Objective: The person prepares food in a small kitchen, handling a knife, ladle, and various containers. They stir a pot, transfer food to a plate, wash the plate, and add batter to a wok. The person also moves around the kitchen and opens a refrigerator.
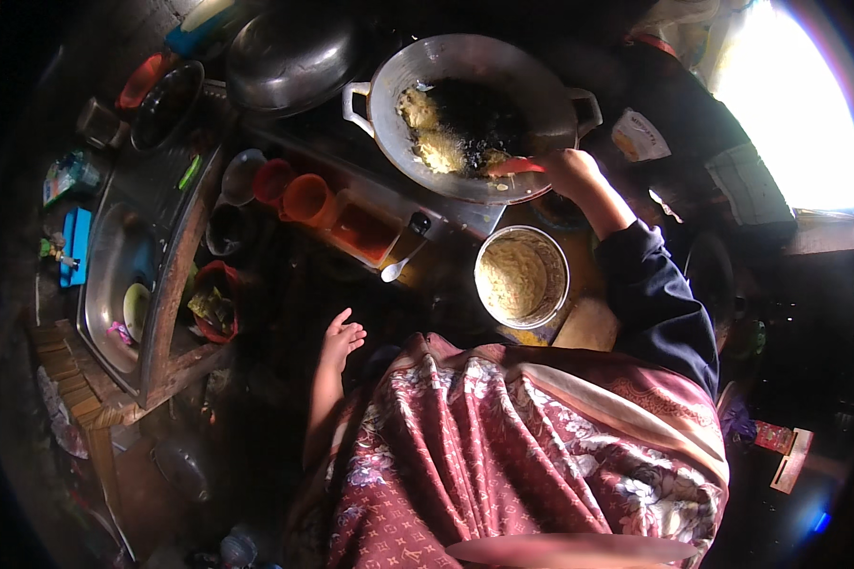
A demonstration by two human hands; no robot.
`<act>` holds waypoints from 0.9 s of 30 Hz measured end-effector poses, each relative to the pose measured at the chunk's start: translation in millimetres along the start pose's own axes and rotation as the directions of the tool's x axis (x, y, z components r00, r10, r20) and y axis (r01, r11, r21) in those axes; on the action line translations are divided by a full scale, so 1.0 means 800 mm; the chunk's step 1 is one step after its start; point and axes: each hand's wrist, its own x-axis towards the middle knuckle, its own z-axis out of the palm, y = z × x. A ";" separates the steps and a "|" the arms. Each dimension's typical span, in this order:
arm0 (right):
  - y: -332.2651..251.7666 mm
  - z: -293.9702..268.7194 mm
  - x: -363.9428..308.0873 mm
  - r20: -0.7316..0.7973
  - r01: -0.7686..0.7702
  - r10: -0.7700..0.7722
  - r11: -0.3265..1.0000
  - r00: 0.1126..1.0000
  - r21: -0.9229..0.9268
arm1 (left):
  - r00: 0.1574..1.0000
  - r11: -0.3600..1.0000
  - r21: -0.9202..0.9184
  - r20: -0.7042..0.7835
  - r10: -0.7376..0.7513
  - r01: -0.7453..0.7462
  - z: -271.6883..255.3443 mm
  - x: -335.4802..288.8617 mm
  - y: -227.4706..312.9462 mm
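My right hand (576, 177) is closed round a red spoon (514, 167) over the near right side of a wide two-handled wok (547, 100). The spoon's tip is close to a pale lump in the dark oil (484, 109). Golden fritters (439, 152) float at the wok's left side, with bubbles around them. Just below the wok stands a white round pot (566, 282) of thick, pale yellow batter (514, 273). My left hand (341, 341) hangs away from it to the left, fingers apart and holding nothing.
A tray (365, 228) with orange containers and a white spoon (395, 272) lies left of the pot. A large metal lid (294, 62) is at the back. On the left are a steel sink (114, 251) and a red basket (216, 302). A torn packet (640, 136) lies right of the wok.
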 end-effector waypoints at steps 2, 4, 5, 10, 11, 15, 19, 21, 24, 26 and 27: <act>-0.006 0.002 -0.005 -0.135 0.020 -0.016 0.999 0.991 0.030 | 1.000 1.000 -0.015 -0.026 -0.006 0.005 -0.013 -0.001 -0.004; -0.005 0.003 -0.013 -0.138 -0.042 0.067 0.983 0.988 0.178 | 0.999 1.000 -0.022 -0.042 -0.014 0.013 -0.024 -0.001 -0.007; -0.006 0.005 -0.018 -0.160 -0.011 0.034 0.990 0.987 0.143 | 0.999 0.999 -0.026 -0.046 -0.020 0.019 -0.029 -0.002 -0.009; -0.011 0.004 -0.039 -0.154 -0.021 0.050 0.983 0.987 0.183 | 0.997 0.999 -0.018 -0.070 -0.033 0.032 -0.042 -0.002 -0.010; -0.014 0.002 -0.042 -0.132 -0.052 0.070 0.989 0.989 0.135 | 0.997 0.999 -0.019 -0.067 -0.035 0.034 -0.043 -0.002 -0.008; -0.026 -0.004 -0.056 -0.083 -0.081 0.087 0.994 0.993 0.068 | 0.999 0.999 0.000 -0.042 -0.032 0.032 -0.036 -0.004 0.005; -0.011 -0.011 -0.077 -0.173 0.006 0.059 0.935 0.983 0.354 | 0.998 0.996 0.084 0.057 0.002 -0.007 -0.005 -0.002 0.028; 0.004 -0.011 -0.093 -0.118 -0.035 0.125 0.816 0.985 0.577 | 0.981 0.996 0.082 0.194 0.026 -0.043 0.021 0.000 0.042; 0.032 0.001 -0.135 -0.014 -0.064 0.129 0.580 0.992 0.812 | 0.914 0.987 0.115 0.401 0.059 -0.114 0.073 0.009 0.055; 0.037 0.025 -0.167 -0.075 0.029 0.074 0.492 0.994 0.870 | 0.854 0.986 0.121 0.519 0.036 -0.115 0.114 0.019 0.056; 0.039 0.038 -0.179 -0.073 0.023 0.074 0.530 0.995 0.848 | 0.830 0.983 0.154 0.558 -0.005 -0.098 0.137 0.025 0.055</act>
